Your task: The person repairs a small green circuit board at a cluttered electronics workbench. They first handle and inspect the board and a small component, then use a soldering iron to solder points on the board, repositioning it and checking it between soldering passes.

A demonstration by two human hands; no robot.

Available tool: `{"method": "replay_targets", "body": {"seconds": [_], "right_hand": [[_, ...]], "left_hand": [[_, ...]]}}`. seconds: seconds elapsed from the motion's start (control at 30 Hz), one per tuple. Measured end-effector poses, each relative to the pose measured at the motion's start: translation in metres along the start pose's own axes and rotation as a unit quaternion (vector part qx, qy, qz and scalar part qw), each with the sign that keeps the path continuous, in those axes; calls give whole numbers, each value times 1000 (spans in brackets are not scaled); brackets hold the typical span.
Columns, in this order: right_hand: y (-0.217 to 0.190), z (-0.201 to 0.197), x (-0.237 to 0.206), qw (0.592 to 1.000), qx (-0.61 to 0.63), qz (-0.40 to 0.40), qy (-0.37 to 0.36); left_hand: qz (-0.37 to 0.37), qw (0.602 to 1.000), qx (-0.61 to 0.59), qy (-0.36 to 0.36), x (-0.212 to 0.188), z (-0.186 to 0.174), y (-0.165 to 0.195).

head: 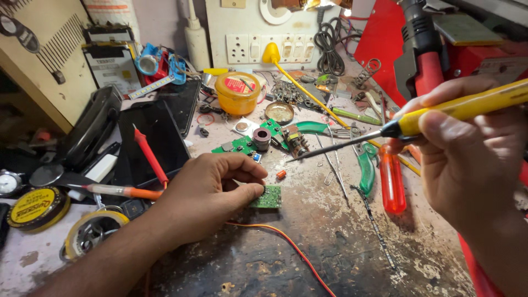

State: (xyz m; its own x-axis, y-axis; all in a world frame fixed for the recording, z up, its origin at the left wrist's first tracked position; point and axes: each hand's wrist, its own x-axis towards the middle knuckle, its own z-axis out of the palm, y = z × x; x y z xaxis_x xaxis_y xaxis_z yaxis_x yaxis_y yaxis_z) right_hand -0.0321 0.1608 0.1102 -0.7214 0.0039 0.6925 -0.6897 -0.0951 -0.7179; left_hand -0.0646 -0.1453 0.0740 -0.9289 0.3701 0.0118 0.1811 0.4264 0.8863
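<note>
My left hand (206, 192) pinches a small green circuit board (268, 197) against the worn bench top, thumb and fingers closed on its left edge. An orange wire (286, 242) runs from under that hand toward the near edge. My right hand (467, 148) grips a yellow-handled soldering iron (440, 113). Its dark metal tip (300, 155) points left and hovers above and to the right of the board, apart from it. A tiny orange component (281, 174) lies just beyond the board.
More green boards (242, 144) lie behind, near an orange tin (237, 92), a small round dish (279, 112), green-handled pliers (366, 165), a red screwdriver (392, 184) and tweezers (335, 165). A red probe (149, 157) rests on a dark tablet (157, 140). Tape rolls (91, 231) sit left, a socket panel (269, 47) behind.
</note>
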Motion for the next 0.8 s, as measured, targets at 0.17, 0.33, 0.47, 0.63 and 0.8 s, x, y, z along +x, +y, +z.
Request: {"method": "replay_targets", "body": {"seconds": [0.17, 0.33, 0.47, 0.63, 0.8], "right_hand": [[4, 6, 2, 997, -66, -10, 24], [-3, 21, 15, 986, -159, -41, 16], [-6, 34, 32, 985, -163, -52, -2], [5, 52, 37, 988, -139, -65, 3], [7, 43, 34, 982, -161, -92, 20]], "left_hand": [[-26, 997, 66, 21, -10, -4, 13], [61, 988, 91, 113, -21, -15, 21], [10, 974, 66, 214, -21, -25, 21], [18, 966, 91, 240, -16, -27, 13], [139, 947, 157, 243, -8, -16, 13]]}}
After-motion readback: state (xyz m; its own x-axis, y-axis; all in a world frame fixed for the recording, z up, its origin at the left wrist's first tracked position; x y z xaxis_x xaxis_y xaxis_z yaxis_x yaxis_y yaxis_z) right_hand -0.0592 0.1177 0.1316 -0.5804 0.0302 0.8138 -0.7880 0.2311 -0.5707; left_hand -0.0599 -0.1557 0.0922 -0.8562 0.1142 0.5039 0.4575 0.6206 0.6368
